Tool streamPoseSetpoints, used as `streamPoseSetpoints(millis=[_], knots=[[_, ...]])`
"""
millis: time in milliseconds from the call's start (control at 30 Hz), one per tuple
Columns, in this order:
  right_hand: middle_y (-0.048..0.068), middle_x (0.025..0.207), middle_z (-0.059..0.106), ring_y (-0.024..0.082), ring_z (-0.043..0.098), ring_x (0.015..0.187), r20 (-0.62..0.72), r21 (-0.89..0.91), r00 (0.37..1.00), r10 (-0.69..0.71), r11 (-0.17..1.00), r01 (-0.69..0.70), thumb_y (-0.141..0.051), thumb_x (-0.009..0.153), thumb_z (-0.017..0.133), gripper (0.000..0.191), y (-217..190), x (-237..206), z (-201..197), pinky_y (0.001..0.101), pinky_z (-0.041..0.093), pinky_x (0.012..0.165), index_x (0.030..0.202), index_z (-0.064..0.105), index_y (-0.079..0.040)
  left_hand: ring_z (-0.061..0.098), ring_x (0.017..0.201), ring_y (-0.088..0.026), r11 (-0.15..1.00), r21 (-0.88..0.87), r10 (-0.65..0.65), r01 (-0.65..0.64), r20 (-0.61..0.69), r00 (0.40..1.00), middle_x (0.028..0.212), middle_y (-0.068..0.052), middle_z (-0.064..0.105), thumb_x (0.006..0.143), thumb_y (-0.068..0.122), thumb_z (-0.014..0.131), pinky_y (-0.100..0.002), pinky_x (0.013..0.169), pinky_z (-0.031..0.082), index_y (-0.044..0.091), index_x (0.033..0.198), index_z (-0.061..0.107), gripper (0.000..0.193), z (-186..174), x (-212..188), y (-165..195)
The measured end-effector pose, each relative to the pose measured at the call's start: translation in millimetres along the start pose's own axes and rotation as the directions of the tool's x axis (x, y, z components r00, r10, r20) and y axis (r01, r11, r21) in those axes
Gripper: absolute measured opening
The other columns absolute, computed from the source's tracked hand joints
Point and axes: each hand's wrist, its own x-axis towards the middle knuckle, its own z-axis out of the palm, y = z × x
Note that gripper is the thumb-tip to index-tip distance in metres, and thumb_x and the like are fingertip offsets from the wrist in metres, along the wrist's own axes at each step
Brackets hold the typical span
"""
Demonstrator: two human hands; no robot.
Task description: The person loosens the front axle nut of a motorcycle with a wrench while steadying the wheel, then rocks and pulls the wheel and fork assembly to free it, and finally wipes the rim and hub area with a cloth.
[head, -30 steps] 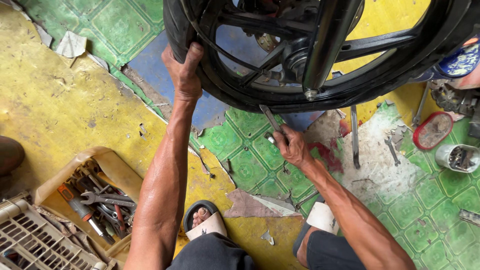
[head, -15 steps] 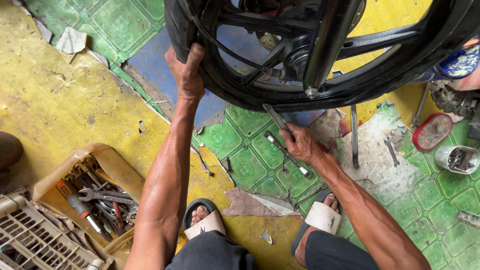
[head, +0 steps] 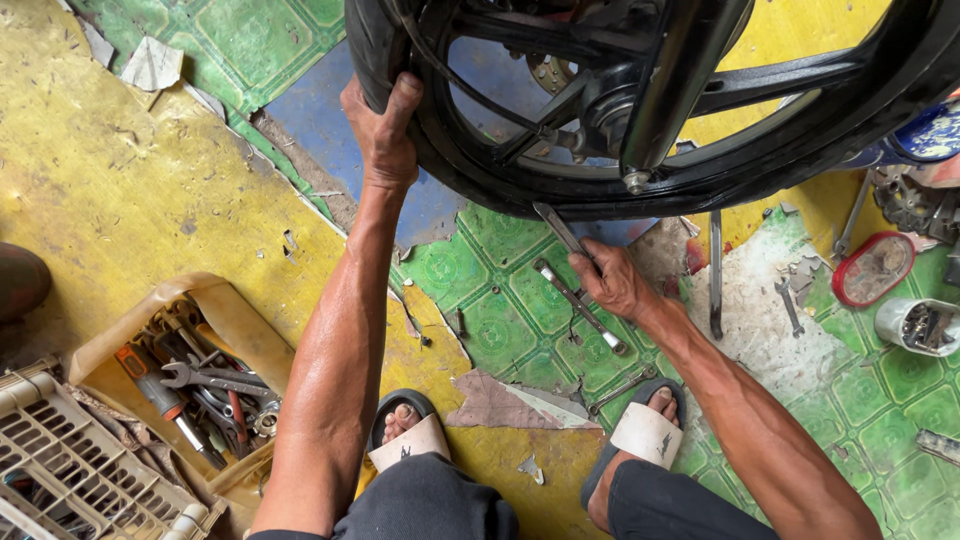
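Head view. Tan plastic tool tray (head: 225, 310) at lower left, filled with wrenches (head: 215, 378), a red-handled screwdriver (head: 160, 395) and other hand tools. Beige slotted crate (head: 70, 470) beside it; contents not clear. Small grey cup (head: 920, 325) at right holding metal bits. Black motorcycle wheel (head: 640, 100) at top, tyre on spoked rim, above the green-tiled floor (head: 480, 310). Left hand (head: 382, 125) wrapped around the tyre's edge, fingers closed on it. Right hand (head: 618, 283) low under the wheel, clamped on a flat metal tyre lever (head: 560, 230) pointing up toward the rim.
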Motion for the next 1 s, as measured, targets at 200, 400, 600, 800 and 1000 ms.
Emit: streamPoseSetpoints(millis=[200, 400, 600, 800, 1000], knots=[[0.008, 0.057, 0.054, 0.018, 0.051, 0.051, 0.028, -0.012, 0.999, -0.024, 1.0, 0.025, -0.023, 0.101, 0.057, 0.025, 1.6, 3.3, -6.4, 0.0373, 0.043, 0.051, 0.085, 0.059, -0.003, 0.064, 0.097, -0.018, 1.0, 0.014, -0.003, 0.003, 0.003, 1.0, 0.105, -0.008, 0.071, 0.086, 0.047, 0.084, -0.036, 0.093, 0.052, -0.007, 0.116, 0.068, 0.064, -1.4, 2.0, -1.9], [0.013, 0.059, 0.054, 0.023, 0.052, 0.052, 0.077, -0.076, 0.996, -0.051, 0.996, 0.057, -0.021, 0.099, 0.058, 0.021, 6.1, 8.8, -18.9, 0.0404, 0.043, 0.052, 0.088, 0.061, -0.004, 0.063, 0.097, -0.017, 1.0, 0.017, -0.004, 0.004, -0.009, 1.0, 0.105, -0.007, 0.071, 0.086, 0.046, 0.084, -0.035, 0.092, 0.052, -0.007, 0.116, 0.068, 0.063, -2.4, 2.4, -3.4], [0.011, 0.059, 0.052, 0.02, 0.05, 0.052, 0.058, -0.063, 0.995, -0.076, 0.995, 0.08, -0.02, 0.1, 0.058, 0.021, 6.8, 12.4, -16.8, 0.0405, 0.041, 0.051, 0.087, 0.059, -0.003, 0.064, 0.095, -0.018, 1.0, 0.006, -0.01, 0.01, -0.004, 1.0, 0.104, -0.007, 0.071, 0.085, 0.045, 0.086, -0.036, 0.091, 0.052, -0.006, 0.115, 0.069, 0.062, -0.9, 4.5, 2.3], [0.011, 0.059, 0.051, 0.019, 0.048, 0.051, 0.014, -0.032, 0.992, -0.127, 0.991, 0.127, -0.019, 0.102, 0.056, 0.023, 5.2, 11.9, -0.7, 0.0393, 0.041, 0.05, 0.087, 0.057, -0.002, 0.067, 0.098, -0.019, 0.999, 0.038, 0.017, -0.019, 0.052, 0.999, 0.106, -0.008, 0.072, 0.086, 0.05, 0.085, -0.038, 0.093, 0.055, -0.005, 0.118, 0.068, 0.066, -1.1, 10.9, 7.5], [0.012, 0.059, 0.055, 0.022, 0.053, 0.053, 0.073, -0.098, 0.995, -0.065, 0.993, 0.072, -0.025, 0.103, 0.055, 0.025, -11.3, 15.5, -15.7, 0.0404, 0.045, 0.054, 0.094, 0.061, -0.003, 0.067, 0.1, -0.019, 0.999, 0.037, 0.013, -0.015, 0.053, 0.998, 0.108, -0.008, 0.072, 0.087, 0.047, 0.084, -0.038, 0.094, 0.054, -0.005, 0.119, 0.069, 0.064, -3.1, 11.6, 8.2]])
